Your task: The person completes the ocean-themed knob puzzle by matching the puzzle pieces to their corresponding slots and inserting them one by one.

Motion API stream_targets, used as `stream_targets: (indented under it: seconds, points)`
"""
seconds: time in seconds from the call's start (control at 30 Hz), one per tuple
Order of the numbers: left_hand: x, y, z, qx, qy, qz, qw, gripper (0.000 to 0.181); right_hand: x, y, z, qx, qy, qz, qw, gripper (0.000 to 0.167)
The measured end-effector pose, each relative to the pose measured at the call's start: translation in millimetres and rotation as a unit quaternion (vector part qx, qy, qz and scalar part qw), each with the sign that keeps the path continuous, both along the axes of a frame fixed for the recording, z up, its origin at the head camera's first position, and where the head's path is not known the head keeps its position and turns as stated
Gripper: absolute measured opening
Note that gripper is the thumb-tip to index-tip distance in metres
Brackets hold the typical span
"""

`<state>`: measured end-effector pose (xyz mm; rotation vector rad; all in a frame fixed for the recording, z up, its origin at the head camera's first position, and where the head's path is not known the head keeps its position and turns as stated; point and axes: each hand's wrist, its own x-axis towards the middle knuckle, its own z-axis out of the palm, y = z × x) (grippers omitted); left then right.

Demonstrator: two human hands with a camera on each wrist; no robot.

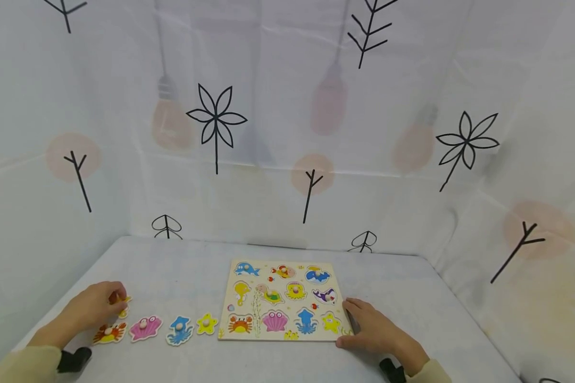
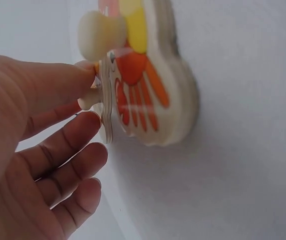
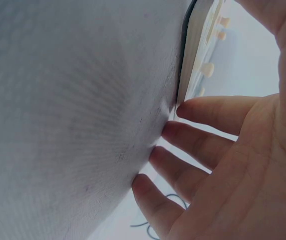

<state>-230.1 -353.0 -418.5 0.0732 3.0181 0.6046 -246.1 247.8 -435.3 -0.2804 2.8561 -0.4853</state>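
In the head view my left hand is at the table's left, pinching a small yellow puzzle piece, partly hidden by the fingers. The left wrist view shows thumb and forefinger at the knob of this piece, seen edge-on. Right beside it lies an orange-red crab piece with a pale knob. My right hand rests at the right edge of the wooden puzzle board, its thumb by the near corner. In the right wrist view its fingers are spread, fingertips on the tablecloth, the forefinger by the board's edge.
A pink shell piece, a blue squid piece and a yellow star piece lie in a row left of the board. Several knobbed sea animals sit in the board's upper rows. A patterned white cloth hangs behind the table.
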Motion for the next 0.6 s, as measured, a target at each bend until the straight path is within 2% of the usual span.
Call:
stream_targets:
  seconds: [0.13, 0.4, 0.6]
  points:
    - [1.3, 1.3, -1.2, 0.013, -0.005, 0.003, 0.9999, 0.017, 0.4, 0.6, 0.3, 0.0, 0.005, 0.001, 1.0, 0.103]
    - [0.6, 1.7, -0.9, 0.01, -0.007, 0.004, 0.9999, 0.015, -0.1, 1.0, -0.8, -0.001, 0.005, 0.003, 1.0, 0.103]
    - [-1.5, 4.2, 1.5, -0.01, 0.019, -0.006, 0.9997, 0.013, 0.8, 0.7, 0.6, 0.001, 0.008, 0.003, 1.0, 0.103]
